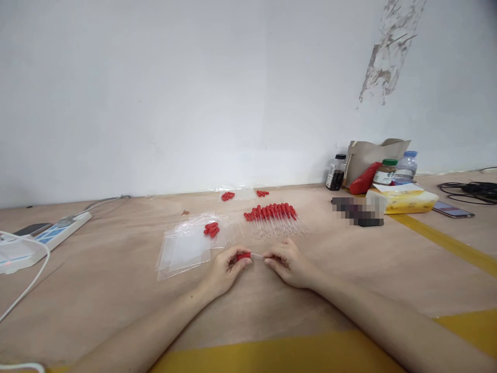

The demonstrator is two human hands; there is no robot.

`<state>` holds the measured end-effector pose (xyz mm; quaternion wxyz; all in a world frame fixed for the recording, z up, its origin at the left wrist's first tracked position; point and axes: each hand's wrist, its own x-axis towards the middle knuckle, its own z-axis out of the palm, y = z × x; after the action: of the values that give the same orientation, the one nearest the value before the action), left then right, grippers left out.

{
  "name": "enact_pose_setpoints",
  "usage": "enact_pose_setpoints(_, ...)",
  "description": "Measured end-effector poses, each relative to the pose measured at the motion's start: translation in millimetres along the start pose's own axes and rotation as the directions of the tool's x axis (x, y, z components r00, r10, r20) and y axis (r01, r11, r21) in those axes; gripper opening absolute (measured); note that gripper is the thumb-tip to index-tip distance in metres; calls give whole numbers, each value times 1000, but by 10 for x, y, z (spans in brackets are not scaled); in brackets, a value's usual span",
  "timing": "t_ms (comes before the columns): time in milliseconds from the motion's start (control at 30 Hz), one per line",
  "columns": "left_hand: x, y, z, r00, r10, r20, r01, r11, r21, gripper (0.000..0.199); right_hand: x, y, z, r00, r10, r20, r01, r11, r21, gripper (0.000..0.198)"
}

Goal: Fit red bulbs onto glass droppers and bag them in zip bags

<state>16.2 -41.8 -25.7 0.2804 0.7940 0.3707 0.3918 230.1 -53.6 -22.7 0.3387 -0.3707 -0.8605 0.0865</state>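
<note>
- So the left hand (229, 267) has a red bulb (244, 256) pinched between thumb and fingers, just above the table (248, 316) or touching it, can't tell which.
- Right hand (289, 263) is pinching the far end of a thin clear tube (257, 254); the other end meets the bulb, so the two hands face each other with a small gap between.
- Can't tell how far the tube goes into the bulb, it's way too small.
- Right behind the hands there's a slanted row of red-topped tubes (272, 212), red ends toward the wall (217, 93).
- Off to the left, some plastic bags (182, 254) lie overlapped, with a little pile of loose bulbs (212, 229) on top.
- A few bare tubes (235, 234) sit between that pile and the row.
- Two more small bulb piles, a left one (228, 196) and a right one (263, 194), are near the wall.
</note>
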Motion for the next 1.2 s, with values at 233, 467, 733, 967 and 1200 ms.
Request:
enact_pose_setpoints(233,-3,-16,5,1000,18,-7,-18,998,53,18,1,6,0,1000,-4,23,3,1000,9,17)
enact_pose_setpoints(467,-23,-29,-3,999,49,17,-50,991,122,18,17,46,6,999,-35,25,35,999,0,19)
enact_pose_setpoints(733,-47,57,-31,989,95,116,-122,960,253,20,27,61,-30,992,-109,58,117,980,-164,22)
enact_pose_setpoints(967,-26,81,-50,981,121,150,-163,939,304,19,25,-12,7,991,-132,34,137,958,-253,24)
enact_pose_setpoints(1200,-10,64,-62,972,154,176,-205,924,324,19,54,-45,86,996,-89,20,91,971,-221,23)
